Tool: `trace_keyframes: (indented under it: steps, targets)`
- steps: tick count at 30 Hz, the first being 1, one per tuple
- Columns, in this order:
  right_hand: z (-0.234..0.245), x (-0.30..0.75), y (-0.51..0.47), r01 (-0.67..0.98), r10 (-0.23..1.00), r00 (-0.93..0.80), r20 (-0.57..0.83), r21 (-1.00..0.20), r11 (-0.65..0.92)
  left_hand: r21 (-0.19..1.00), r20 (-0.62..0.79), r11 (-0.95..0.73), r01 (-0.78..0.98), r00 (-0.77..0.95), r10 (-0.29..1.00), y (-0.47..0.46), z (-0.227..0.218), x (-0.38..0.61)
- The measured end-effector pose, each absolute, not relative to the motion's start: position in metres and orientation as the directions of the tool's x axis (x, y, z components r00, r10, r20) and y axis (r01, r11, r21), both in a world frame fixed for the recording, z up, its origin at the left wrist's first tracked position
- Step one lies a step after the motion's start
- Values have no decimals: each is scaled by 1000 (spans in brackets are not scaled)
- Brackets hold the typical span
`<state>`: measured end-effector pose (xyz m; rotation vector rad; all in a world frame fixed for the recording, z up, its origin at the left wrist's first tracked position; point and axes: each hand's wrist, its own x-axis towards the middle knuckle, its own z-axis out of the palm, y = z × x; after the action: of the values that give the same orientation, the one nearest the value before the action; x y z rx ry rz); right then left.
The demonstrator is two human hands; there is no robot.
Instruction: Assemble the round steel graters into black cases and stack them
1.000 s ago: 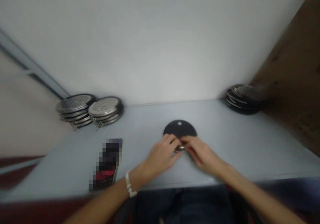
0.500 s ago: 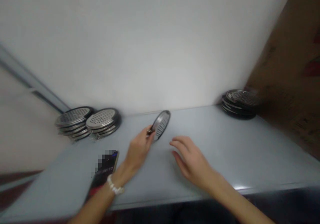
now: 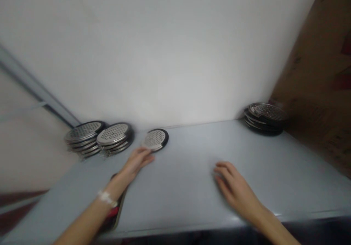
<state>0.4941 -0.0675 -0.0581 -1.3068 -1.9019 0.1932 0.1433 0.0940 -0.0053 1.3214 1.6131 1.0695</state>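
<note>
A round perforated metal disc with a black rim (image 3: 155,140) lies flat on the grey table (image 3: 192,172), right of two stacks of similar discs. My left hand (image 3: 135,163) reaches toward it, fingertips just short of its near edge, fingers stretched out and holding nothing. My right hand (image 3: 236,188) rests open on the table at the right, fingers spread, nothing in it.
Two stacks of perforated discs (image 3: 85,135) (image 3: 114,137) stand at the back left by the white wall. Another dark stack (image 3: 264,117) sits at the back right beside a brown board (image 3: 320,102). A phone (image 3: 113,212) lies under my left forearm.
The disc was held by both hands at the centre, then carried left in my left hand, and now lies flat beside the stacks. My left hand has let go; my right hand moved right.
</note>
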Motion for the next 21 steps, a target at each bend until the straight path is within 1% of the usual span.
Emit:
trace_keyframes:
  steps: [2, 5, 7, 9, 11, 13, 16, 17, 18, 21]
  targets:
    - [-60, 497, -67, 716, 846, -121, 519, -545, 436, 871, 29, 13, 492, -77, 997, 90, -8, 149]
    - [-60, 496, -64, 712, 849, -120, 515, -551, 435, 685, 211, -219, 695, 98, 972, 90, -12, 162]
    - [-60, 494, -64, 714, 848, -124, 515, -548, 437, 532, 304, -364, 764, 229, 925, 95, -14, 172]
    - [-60, 493, -65, 714, 849, -110, 517, -553, 429, 389, 341, -443, 808, 320, 884, 105, -16, 179]
    - [-60, 494, -67, 704, 847, -56, 528, -581, 409, 265, 348, -447, 855, 348, 871, 117, -16, 181]
    - [-59, 502, -67, 682, 843, 37, 537, -630, 372, 163, 343, -410, 897, 338, 877, 129, -16, 178]
    - [-56, 529, -60, 581, 828, 276, 488, -771, 261, 53, 324, -364, 930, 329, 887, 139, -12, 170]
    - [-54, 543, -55, 517, 810, 384, 443, -830, 209, 30, 318, -361, 932, 333, 888, 139, -10, 167]
    - [-52, 559, -48, 480, 781, 470, 411, -862, 164, 5, 317, -359, 933, 339, 886, 138, -8, 165]
    - [-43, 618, -21, 373, 663, 678, 316, -926, 59, -111, 363, -375, 920, 389, 847, 128, 0, 159]
